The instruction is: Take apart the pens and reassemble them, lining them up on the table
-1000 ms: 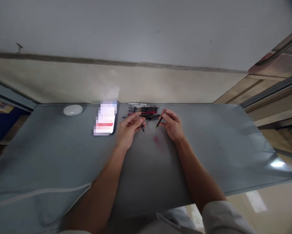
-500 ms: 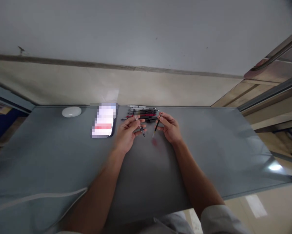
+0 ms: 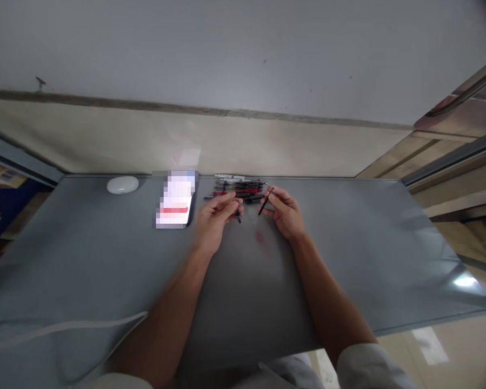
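Note:
My left hand (image 3: 212, 224) pinches a pen barrel (image 3: 238, 216) that looked clear with a dark end; only its dark lower end shows well now, the rest being behind my fingers. In my right hand (image 3: 288, 215), thumb and fingers close on a slim black pen refill (image 3: 265, 204), slanted with its pale lower end down to the left. The barrel and refill are apart, both held over the grey table (image 3: 243, 292). Just beyond my hands lies a row of several pens (image 3: 237, 178), white, black and red, partly covered by my fingers.
A phone (image 3: 175, 200) with a lit, blurred screen lies left of the pens. Farther left sits a white rounded case (image 3: 122, 185). A white cable (image 3: 72, 325) crosses the front left. The wall (image 3: 243, 143) rises along the table's back edge. A reddish smudge (image 3: 260, 236) marks the tabletop.
My left hand has turned, so more of the pen barrel is hidden behind its fingers. My right hand keeps its pinch on the refill. The whole view has shifted slightly.

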